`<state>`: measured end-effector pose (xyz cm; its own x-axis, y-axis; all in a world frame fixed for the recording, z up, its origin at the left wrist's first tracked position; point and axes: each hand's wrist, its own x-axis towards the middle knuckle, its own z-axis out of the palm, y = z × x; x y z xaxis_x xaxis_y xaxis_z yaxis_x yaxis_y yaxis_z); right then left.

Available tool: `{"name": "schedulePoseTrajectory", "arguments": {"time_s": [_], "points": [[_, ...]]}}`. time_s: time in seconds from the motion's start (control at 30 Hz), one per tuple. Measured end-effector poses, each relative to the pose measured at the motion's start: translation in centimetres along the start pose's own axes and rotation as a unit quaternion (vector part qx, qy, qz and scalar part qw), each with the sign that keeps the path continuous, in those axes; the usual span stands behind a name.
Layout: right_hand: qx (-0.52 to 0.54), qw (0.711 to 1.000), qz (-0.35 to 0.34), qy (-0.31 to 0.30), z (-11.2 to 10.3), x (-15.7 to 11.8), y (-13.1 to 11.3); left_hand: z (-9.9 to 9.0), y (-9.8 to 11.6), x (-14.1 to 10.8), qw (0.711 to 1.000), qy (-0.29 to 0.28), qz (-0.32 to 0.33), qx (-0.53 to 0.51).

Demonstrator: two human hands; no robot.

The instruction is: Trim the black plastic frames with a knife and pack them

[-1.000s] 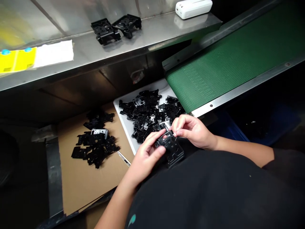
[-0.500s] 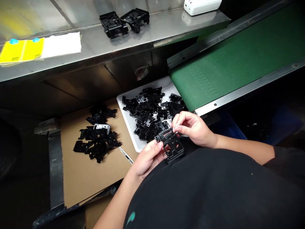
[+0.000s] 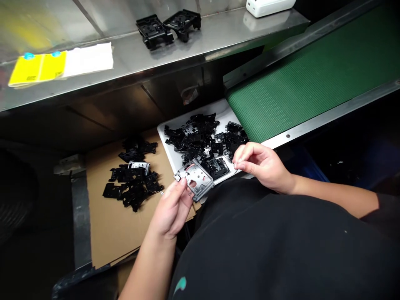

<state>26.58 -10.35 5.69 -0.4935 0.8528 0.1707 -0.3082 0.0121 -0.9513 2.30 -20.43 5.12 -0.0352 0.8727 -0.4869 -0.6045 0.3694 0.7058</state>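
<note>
Pinching a plate point(image 3: 201, 179) in left hand point(image 3: 171, 209), right hand point(image 3: 267, 167) pinched together, heaped tray point(image 3: 172, 154) and conveyor point(image 3: 300, 85) beyond

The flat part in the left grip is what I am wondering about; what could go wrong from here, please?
The left grip holds the flat part by one side only, so it might slip. Held near the tray of loose black parts, it could knock against them. The right grip is pinched closed; anything within, too small to make out, might drop.
</note>
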Motion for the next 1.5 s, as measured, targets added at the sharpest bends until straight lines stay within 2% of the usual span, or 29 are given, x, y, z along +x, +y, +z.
{"name": "schedulePoseTrajectory", "arguments": {"time_s": [0.07,0.17,0.23,0.33,0.57,0.73,0.97,1.13,1.3,1.43,1.5], "points": [[0.010,0.999,-0.027,-0.035,0.8,0.6,-0.5,0.9,0.5,-0.1,1.000,0.004,0.015,0.000],[0.003,0.994,-0.059,-0.087,2.5,1.9,-1.2,3.0,0.6,0.0,1.000,-0.014,0.005,-0.001],[-0.017,0.994,-0.051,-0.099,3.4,2.5,-1.4,4.2,0.4,0.2,1.000,-0.019,-0.012,-0.002],[-0.037,0.995,-0.018,-0.088,3.9,2.8,-1.3,4.9,0.2,0.2,0.999,-0.016,-0.028,0.017],[-0.026,0.997,0.014,-0.074,3.8,2.6,-1.2,4.7,0.6,0.0,1.000,-0.008,-0.016,0.023],[-0.025,0.996,0.010,-0.081,4.0,2.8,-1.1,4.7,0.6,0.0,1.000,0.007,-0.021,0.017],[-0.064,0.993,-0.001,-0.094,4.0,3.1,-1.1,4.4,0.8,0.0,1.000,-0.008,-0.010,0.005],[-0.153,0.974,-0.096,-0.136,3.9,3.3,-0.6,4.2,0.8,0.0,1.000,0.012,-0.018,-0.008],[-0.191,0.952,-0.175,-0.161,3.6,2.9,1.3,3.8,0.1,0.2,0.998,0.031,-0.059,-0.017],[-0.174,0.958,-0.152,-0.169,3.8,2.5,2.3,3.4,-0.6,0.4,0.998,0.032,-0.055,-0.015],[-0.115,0.979,-0.109,-0.128,4.1,2.6,2.4,2.5,-0.7,0.7,0.999,0.039,-0.018,-0.003]]}}
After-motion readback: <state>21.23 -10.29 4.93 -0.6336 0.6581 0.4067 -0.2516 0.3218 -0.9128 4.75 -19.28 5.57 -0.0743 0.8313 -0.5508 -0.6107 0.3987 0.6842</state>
